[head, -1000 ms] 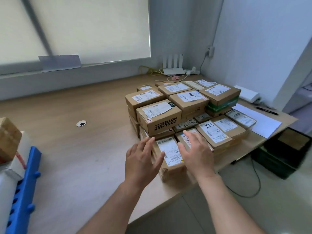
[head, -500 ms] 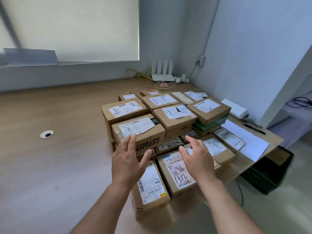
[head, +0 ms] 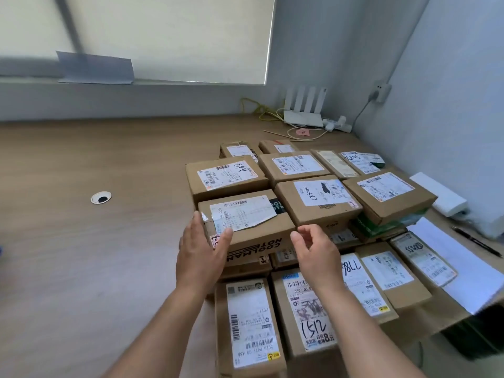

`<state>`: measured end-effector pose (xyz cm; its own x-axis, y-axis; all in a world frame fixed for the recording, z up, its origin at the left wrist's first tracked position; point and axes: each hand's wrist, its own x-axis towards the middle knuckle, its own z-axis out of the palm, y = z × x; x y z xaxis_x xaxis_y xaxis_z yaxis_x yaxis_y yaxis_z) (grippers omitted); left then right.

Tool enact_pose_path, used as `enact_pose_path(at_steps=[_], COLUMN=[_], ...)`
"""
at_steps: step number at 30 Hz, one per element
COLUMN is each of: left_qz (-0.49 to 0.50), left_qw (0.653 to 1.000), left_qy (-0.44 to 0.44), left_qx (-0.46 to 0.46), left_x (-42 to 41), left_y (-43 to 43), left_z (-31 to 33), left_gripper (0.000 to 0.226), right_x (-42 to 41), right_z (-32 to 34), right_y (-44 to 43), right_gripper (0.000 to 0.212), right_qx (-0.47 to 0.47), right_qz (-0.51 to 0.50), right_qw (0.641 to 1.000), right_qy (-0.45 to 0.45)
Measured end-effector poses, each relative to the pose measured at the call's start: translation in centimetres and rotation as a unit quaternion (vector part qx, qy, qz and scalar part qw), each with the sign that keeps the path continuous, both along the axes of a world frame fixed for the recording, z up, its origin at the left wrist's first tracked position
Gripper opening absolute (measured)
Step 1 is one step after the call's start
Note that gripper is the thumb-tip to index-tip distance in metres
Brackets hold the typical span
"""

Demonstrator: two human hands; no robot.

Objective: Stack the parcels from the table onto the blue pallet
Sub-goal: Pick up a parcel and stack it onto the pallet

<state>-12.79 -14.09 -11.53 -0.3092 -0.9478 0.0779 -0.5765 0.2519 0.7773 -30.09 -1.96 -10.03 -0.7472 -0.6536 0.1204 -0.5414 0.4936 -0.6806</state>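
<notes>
Cardboard parcels (head: 251,320) are packed together on the wooden table (head: 81,268). Further back, the COOLMAN box (head: 272,227) atop the stack is touched at its near-left corner by the left hand (head: 200,255), fingers straight. The right hand (head: 316,255) is held beside it, loosely curled, empty.

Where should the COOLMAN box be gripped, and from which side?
COOLMAN box: palms on its left and right ends, coming from the near side. It sits flat atop the stack, with the A68 box tight behind. Left hand touches its left corner; right hand hovers open.
</notes>
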Motion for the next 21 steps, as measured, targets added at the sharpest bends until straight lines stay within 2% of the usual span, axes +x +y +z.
enact_pose_path(at_steps=[2, 4, 8, 15, 21], left_qz=[-0.001, -0.011, -0.028, -0.035, -0.054], left_qw=[0.998, 0.997, 0.990, 0.982, 0.970], left_qy=[0.017, 0.028, 0.070, 0.098, 0.157], left_qx=[0.052, 0.078, 0.120, 0.157, 0.176], left_x=[-0.1, -0.1, -0.2, 0.7, 1.9], left_y=[-0.4, -0.6, 0.0, 1.0, 2.9], left_z=[-0.5, -1.0, -1.0, -1.4, -1.6], left_gripper=[0.086, 0.090, 0.070, 0.076, 0.070], right_x=[0.1, 0.3, 0.8, 0.0, -1.3], right_z=[-0.3, -0.5, -0.7, -1.9, -2.1], right_y=[-0.3, -0.7, -1.4, -1.4, -0.4], right_gripper=[0.018, 0.018, 0.029, 0.050, 0.052], right_qx=[-0.021, -0.042, -0.054, -0.005, 0.014], right_qz=[-0.020, -0.034, -0.026, 0.016, 0.089], right_qw=[0.999, 0.996, 0.992, 0.995, 0.986], right_qy=[-0.030, -0.067, -0.112, -0.095, -0.138])
